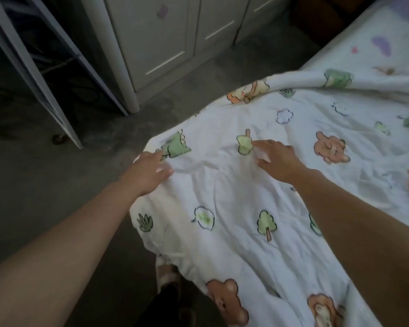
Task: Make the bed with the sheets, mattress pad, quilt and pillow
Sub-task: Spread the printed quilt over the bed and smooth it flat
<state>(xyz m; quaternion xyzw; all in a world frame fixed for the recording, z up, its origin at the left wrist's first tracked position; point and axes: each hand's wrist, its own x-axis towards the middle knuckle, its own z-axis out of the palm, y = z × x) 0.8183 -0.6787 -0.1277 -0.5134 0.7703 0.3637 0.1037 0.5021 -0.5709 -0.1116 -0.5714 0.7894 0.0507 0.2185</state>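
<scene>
Lying flat with straight fingers, the left hand (149, 171) touches the cartoon-print quilt (234, 197) at its left edge, the right hand (276, 159) spread mid-quilt

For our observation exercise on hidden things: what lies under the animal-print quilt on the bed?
Only a strip of the sheet with purple prints shows past the far folded edge of the quilt. Whatever lies beneath the rest is covered.
</scene>
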